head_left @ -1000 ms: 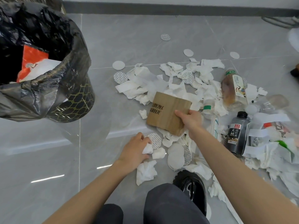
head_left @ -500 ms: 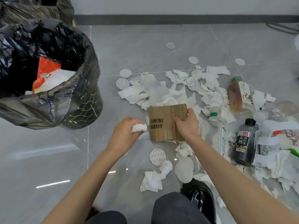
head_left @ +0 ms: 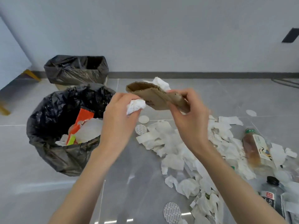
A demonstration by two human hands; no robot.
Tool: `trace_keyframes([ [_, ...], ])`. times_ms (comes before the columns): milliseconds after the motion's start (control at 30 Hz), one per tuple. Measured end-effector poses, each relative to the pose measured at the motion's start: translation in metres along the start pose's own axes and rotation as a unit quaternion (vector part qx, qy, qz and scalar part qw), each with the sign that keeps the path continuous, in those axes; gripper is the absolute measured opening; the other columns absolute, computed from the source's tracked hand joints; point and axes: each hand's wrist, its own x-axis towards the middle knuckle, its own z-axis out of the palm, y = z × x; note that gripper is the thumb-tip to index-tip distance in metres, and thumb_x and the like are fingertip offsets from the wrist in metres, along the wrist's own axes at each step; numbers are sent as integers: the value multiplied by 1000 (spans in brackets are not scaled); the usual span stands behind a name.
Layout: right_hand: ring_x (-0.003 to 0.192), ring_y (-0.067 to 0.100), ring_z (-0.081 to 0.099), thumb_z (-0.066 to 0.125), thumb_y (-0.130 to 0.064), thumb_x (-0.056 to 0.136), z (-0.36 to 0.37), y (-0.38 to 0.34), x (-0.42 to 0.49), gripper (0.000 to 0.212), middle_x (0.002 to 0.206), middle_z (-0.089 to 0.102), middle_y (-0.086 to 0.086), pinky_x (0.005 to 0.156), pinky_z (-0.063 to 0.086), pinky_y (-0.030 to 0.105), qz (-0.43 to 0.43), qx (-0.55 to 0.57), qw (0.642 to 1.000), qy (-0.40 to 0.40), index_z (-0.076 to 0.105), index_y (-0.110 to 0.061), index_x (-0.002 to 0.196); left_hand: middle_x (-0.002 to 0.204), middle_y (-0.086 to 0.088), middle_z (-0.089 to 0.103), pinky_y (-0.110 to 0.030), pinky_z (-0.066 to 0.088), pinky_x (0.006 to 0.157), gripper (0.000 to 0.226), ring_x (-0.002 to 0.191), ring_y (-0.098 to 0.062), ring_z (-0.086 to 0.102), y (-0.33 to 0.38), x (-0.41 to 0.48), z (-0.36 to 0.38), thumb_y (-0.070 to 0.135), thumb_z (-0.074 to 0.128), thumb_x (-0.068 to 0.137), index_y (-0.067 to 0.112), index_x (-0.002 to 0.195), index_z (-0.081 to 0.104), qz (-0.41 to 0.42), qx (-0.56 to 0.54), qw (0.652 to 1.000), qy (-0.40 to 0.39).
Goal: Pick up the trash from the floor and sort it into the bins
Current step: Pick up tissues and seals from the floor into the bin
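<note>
Above the floor (head_left: 32,191), your view has lifted since half a second ago: the near bin (head_left: 53,156) now sits lower left, and a far bin (head_left: 71,75) shows behind it against the wall. Both hands have risen from low over the scraps (head_left: 171,143) and come together just right of the near bin's rim. Your right hand (head_left: 191,123) pinches the cardboard (head_left: 153,97) by its right end, so the curled sheet juts leftward toward the other hand. Your left hand (head_left: 118,122) is clenched round a tissue (head_left: 135,106), which bulges from the fingers just under the cardboard's left half.
</note>
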Motion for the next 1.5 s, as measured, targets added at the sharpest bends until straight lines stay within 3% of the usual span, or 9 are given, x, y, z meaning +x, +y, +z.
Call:
trace_keyframes([
  [233,96,14,56,64,-2,85,96,-41,33,22,103,70,-4,79,49,30,-196,7,978,-74,68,-11,105,108,-9,55,-17,29,75,16,91,-18,50,-37,19,-60,15,62,88,7,102,63,-66,117,982,135],
  [433,88,20,50,48,-4,93,155,-40,16,23,97,59,8,76,46,39,-104,11,940,-325,50,-11,115,113,-13,59,-40,44,82,26,98,-31,55,-98,4,-79,28,56,91,13,111,63,-207,190,956,89],
  [567,104,31,55,42,4,88,176,-16,7,42,117,59,12,86,48,49,-47,-93,893,-437,54,-19,122,134,-16,47,-48,42,95,74,123,-36,45,-113,-5,-80,39,74,77,8,135,40,-321,160,933,-22],
  [700,126,19,46,45,1,91,161,-15,9,45,136,54,1,103,42,37,-32,-105,921,-374,53,-20,130,151,-9,31,-53,24,114,81,142,-31,22,-111,-6,-82,36,67,84,12,148,23,-243,178,953,-33],
  [833,119,11,49,46,-4,93,124,-11,12,37,128,59,-5,99,32,16,-1,-83,953,-292,59,-19,124,144,2,44,-31,31,107,53,134,-16,38,-82,-4,-79,27,55,93,21,143,37,-170,97,980,-26],
  [1033,110,8,52,50,-9,92,61,35,-18,32,122,59,-12,89,37,20,142,-97,962,-212,60,-26,117,120,9,61,-21,41,97,33,112,-7,55,-32,-7,-31,17,54,93,22,125,56,-49,39,997,-40],
  [1300,117,15,50,54,-13,90,-33,103,-108,32,130,55,-7,87,35,21,299,-203,899,-248,59,-24,119,126,11,55,-31,47,90,33,107,-10,56,-3,-78,69,20,51,93,29,125,52,-15,7,965,-260],
  [1400,120,23,48,58,-16,86,-59,124,-144,39,134,51,1,94,36,29,354,-256,852,-290,55,-24,123,134,4,47,-37,43,97,41,119,-17,50,-18,-117,102,23,54,91,27,131,46,-52,33,917,-395],
  [1500,129,24,40,64,-23,82,-72,137,-171,57,142,40,3,102,30,31,397,-287,788,-373,43,-26,135,147,1,31,-42,36,106,70,134,-25,32,-30,-157,119,30,68,82,27,142,33,-63,57,822,-563],
])
